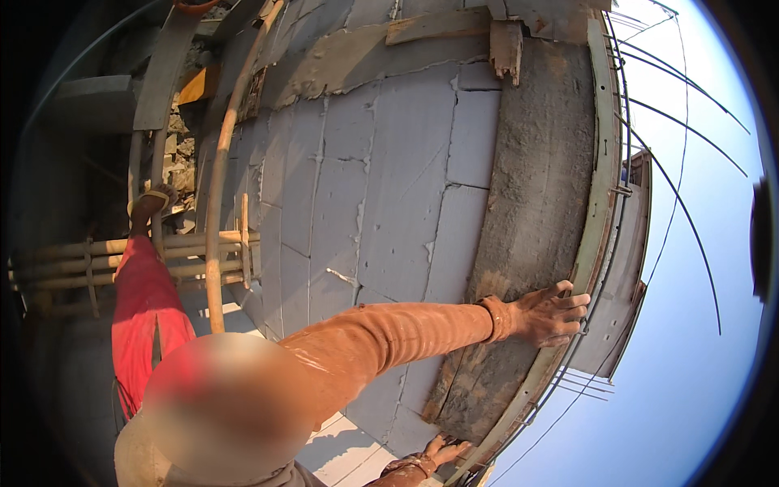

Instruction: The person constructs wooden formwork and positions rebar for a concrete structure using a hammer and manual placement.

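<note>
Neither of my own hands can be made out. Close by at the lower left is another person with a pale hat (pixel 138 450) and a blurred head. That person's orange-brown sleeve (pixel 398 337) reaches across to the right. The hand (pixel 552 315) at its end has its fingers bent over the edge of a long timber strip (pixel 596 195) along a rough concrete band (pixel 540 154). A second hand (pixel 442 450), in a similar dusty sleeve, rests at the band's lower end and seems to be the same person's. No tool shows in either hand.
A grey block wall (pixel 406 195) fills the middle. Bamboo poles (pixel 122 261) and a long upright pole (pixel 219 178) stand at left, beside the person's red-trousered leg (pixel 146 304) and sandalled foot (pixel 154 199). Thin rebars (pixel 686 199) jut into the sky at right.
</note>
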`<action>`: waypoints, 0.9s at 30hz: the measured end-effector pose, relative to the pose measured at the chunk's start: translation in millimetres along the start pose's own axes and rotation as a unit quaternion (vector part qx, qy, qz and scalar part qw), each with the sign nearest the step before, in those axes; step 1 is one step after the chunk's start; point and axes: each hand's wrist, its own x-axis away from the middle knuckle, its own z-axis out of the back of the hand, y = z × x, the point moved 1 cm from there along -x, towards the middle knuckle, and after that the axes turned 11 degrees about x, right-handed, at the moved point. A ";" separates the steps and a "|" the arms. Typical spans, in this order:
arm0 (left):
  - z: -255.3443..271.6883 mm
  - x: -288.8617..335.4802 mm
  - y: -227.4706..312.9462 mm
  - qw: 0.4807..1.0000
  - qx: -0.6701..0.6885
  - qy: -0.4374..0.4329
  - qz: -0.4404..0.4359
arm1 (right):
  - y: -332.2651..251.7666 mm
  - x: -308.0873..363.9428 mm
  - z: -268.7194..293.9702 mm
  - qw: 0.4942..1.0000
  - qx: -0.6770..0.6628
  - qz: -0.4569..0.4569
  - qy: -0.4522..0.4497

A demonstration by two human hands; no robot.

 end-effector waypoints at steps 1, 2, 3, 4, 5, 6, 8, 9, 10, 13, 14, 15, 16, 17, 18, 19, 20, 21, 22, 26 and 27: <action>0.1 -0.2 -0.4 1.000 0.003 -0.005 0.002 | -7.1 4.7 -0.6 0.999 -0.048 -0.005 -0.005; 0.7 -0.2 -0.6 1.000 0.006 -0.002 0.002 | -14.8 7.8 -0.4 0.983 -0.167 -0.066 -0.027; 1.2 -0.4 -0.5 1.000 0.003 0.003 -0.003 | -22.4 11.5 -0.9 0.949 -0.290 -0.117 -0.042; 1.7 -0.5 -0.6 1.000 0.011 -0.007 0.004 | -30.0 15.0 -0.5 0.953 -0.275 -0.123 -0.041; 2.3 -0.2 -0.7 1.000 0.014 -0.015 0.007 | -36.4 18.0 0.1 0.955 -0.267 -0.121 -0.033; 3.2 0.1 -0.1 1.000 0.018 -0.021 0.009 | -41.2 20.7 1.2 0.958 -0.260 -0.115 -0.029; 4.5 0.1 0.0 0.999 0.022 -0.038 0.016 | -46.4 22.8 3.4 0.972 -0.209 -0.104 -0.020; 5.4 0.0 0.4 0.998 0.025 -0.047 0.017 | -46.7 23.0 4.5 0.979 -0.180 -0.098 -0.024; 6.8 -0.3 0.0 0.997 0.026 -0.065 0.014 | -46.2 23.3 5.0 0.994 -0.074 -0.076 -0.004; 12.5 -4.4 -2.1 0.994 0.051 -0.095 0.008 | -40.1 21.6 6.1 0.999 0.028 -0.040 0.007; 16.2 -6.8 -3.4 0.994 0.030 -0.105 -0.017 | -37.6 21.9 3.9 0.998 -0.038 -0.059 0.006; 18.9 -9.9 -4.8 0.989 0.044 -0.139 -0.025 | -35.3 21.8 3.0 0.994 -0.088 -0.060 0.007; 22.0 -14.4 -6.4 0.982 0.057 -0.175 -0.034 | -33.5 21.3 1.1 0.989 -0.130 -0.075 0.003; 25.0 -19.3 -7.9 0.975 0.071 -0.207 -0.042 | -31.8 21.2 -1.4 0.983 -0.160 -0.085 -0.005; 28.1 -25.4 -8.8 0.972 0.066 -0.219 -0.057 | -30.1 20.6 -3.6 0.977 -0.187 -0.103 -0.005; 31.1 -31.9 -10.0 0.962 0.069 -0.256 -0.061 | -28.3 20.1 -5.9 0.970 -0.213 -0.113 -0.009; 34.5 -38.1 -10.9 0.952 0.071 -0.291 -0.065 | -26.4 19.0 -7.0 0.966 -0.231 -0.114 -0.016; 37.5 -45.1 -11.3 0.943 0.076 -0.317 -0.069 | -24.1 19.9 -9.2 0.965 -0.241 -0.101 -0.012; 40.5 -51.8 -11.5 0.937 0.062 -0.335 -0.075 | -21.9 19.8 -10.2 0.972 -0.214 -0.093 -0.006; 46.3 -80.5 -21.0 0.903 0.025 -0.426 -0.055 | -21.2 23.0 -11.8 0.998 -0.058 -0.036 -0.005; 47.0 -86.6 -26.0 0.883 0.017 -0.468 -0.030 | -24.3 24.1 -11.3 0.995 -0.088 -0.056 -0.005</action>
